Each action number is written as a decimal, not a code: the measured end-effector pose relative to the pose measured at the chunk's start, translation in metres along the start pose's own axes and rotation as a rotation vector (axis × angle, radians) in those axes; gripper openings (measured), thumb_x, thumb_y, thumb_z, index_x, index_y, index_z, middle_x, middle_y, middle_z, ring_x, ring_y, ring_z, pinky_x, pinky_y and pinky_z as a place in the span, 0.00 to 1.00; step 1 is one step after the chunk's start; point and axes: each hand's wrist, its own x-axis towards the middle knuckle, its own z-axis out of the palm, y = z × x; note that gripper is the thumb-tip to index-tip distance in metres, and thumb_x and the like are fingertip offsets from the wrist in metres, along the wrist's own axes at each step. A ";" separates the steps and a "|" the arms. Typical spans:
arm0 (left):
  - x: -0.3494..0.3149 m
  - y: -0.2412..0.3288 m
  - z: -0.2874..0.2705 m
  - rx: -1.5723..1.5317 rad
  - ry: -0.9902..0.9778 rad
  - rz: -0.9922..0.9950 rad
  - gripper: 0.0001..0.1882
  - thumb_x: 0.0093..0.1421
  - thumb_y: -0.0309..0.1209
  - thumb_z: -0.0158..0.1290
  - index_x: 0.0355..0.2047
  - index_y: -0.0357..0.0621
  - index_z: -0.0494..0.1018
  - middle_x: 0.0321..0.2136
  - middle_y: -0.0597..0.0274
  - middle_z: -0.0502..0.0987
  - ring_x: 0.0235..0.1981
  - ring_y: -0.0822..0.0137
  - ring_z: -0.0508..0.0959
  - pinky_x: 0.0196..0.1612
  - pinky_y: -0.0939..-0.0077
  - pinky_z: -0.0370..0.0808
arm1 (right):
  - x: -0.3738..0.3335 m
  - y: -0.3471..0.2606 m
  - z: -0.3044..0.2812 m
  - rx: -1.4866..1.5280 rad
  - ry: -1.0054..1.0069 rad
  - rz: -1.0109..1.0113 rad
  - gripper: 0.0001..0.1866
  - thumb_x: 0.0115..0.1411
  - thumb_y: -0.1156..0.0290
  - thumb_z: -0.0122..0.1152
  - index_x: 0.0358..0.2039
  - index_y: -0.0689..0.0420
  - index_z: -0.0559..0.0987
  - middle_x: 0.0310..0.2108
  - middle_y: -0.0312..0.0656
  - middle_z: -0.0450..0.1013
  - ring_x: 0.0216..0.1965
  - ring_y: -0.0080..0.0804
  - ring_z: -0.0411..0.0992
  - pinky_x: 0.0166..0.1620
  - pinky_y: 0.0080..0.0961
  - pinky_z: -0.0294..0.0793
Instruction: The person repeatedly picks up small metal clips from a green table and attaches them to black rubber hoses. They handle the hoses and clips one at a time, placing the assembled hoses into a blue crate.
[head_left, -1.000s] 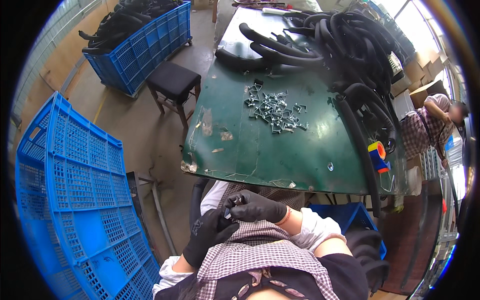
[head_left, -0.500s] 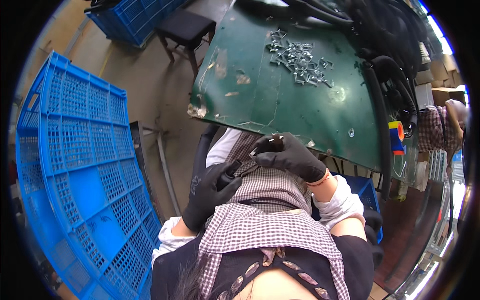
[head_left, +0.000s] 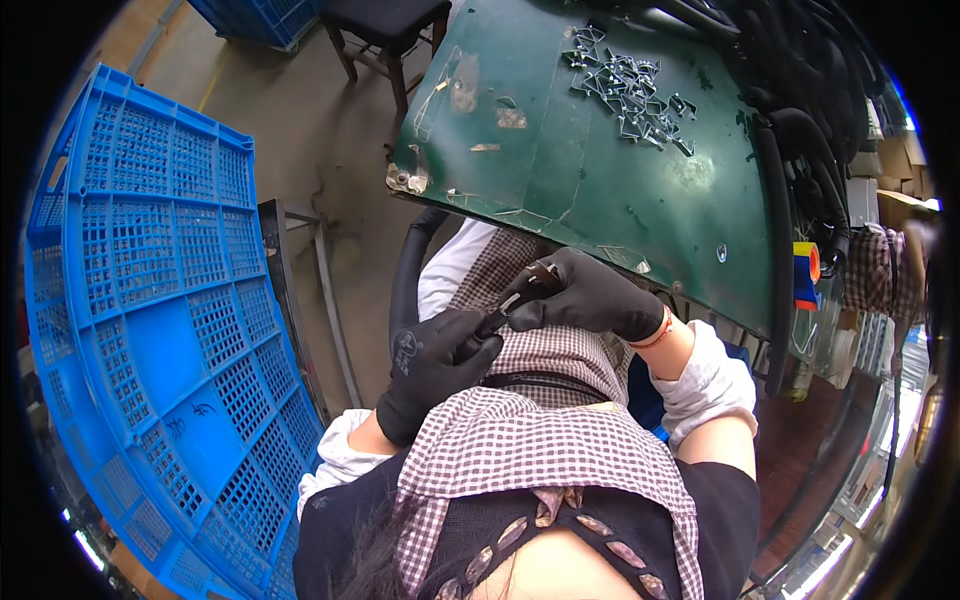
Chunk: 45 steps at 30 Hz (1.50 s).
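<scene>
Moved closer, L hand [head_left: 437,362] closed on blk tube [head_left: 492,323], R hand [head_left: 590,297] pinching metal clip [head_left: 509,302]

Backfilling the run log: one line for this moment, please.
left hand: gripping black tube | right hand: pinching small metal piece near left | metal clips: piled on green table

The view comes from the left one of two wide fisheye cameras worn side by side on the person's head, looking steeply down past the chest. The brown-and-white checked cloth apron [head_left: 545,445] is nearest, low in the middle; the black-gloved left hand [head_left: 430,366] and right hand [head_left: 600,298] lie near the centre. Farther off, the flat green worktop [head_left: 640,215] runs out through the top, and the tall blue plastic lattice crate [head_left: 165,345] bends along the left rim.
</scene>
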 end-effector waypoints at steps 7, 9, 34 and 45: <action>-0.001 -0.003 0.000 0.065 -0.038 0.134 0.18 0.48 0.21 0.63 0.41 0.34 0.75 0.23 0.54 0.77 0.20 0.66 0.75 0.23 0.74 0.69 | 0.012 0.005 0.001 0.086 -0.171 0.055 0.11 0.54 0.67 0.69 0.30 0.63 0.82 0.20 0.33 0.74 0.23 0.16 0.68 0.31 0.18 0.69; -0.005 -0.006 0.000 0.060 -0.031 0.154 0.20 0.47 0.19 0.63 0.43 0.34 0.73 0.23 0.54 0.76 0.20 0.66 0.75 0.23 0.74 0.69 | 0.017 0.011 0.002 0.102 -0.205 0.049 0.10 0.54 0.68 0.68 0.30 0.63 0.82 0.20 0.33 0.74 0.23 0.16 0.68 0.30 0.18 0.69; 0.000 -0.001 0.006 0.066 -0.133 0.024 0.17 0.50 0.22 0.61 0.42 0.34 0.75 0.27 0.54 0.78 0.22 0.71 0.77 0.24 0.77 0.71 | -0.014 -0.017 0.004 -0.543 -0.043 -0.226 0.05 0.52 0.77 0.58 0.30 0.65 0.76 0.24 0.52 0.71 0.30 0.51 0.73 0.34 0.39 0.72; -0.005 -0.008 0.016 0.131 -0.152 0.069 0.15 0.52 0.32 0.62 0.38 0.40 0.76 0.25 0.56 0.77 0.23 0.60 0.78 0.26 0.68 0.74 | -0.014 -0.004 0.016 -0.702 -0.045 -0.097 0.05 0.48 0.79 0.58 0.28 0.62 0.77 0.23 0.52 0.73 0.29 0.51 0.74 0.33 0.39 0.73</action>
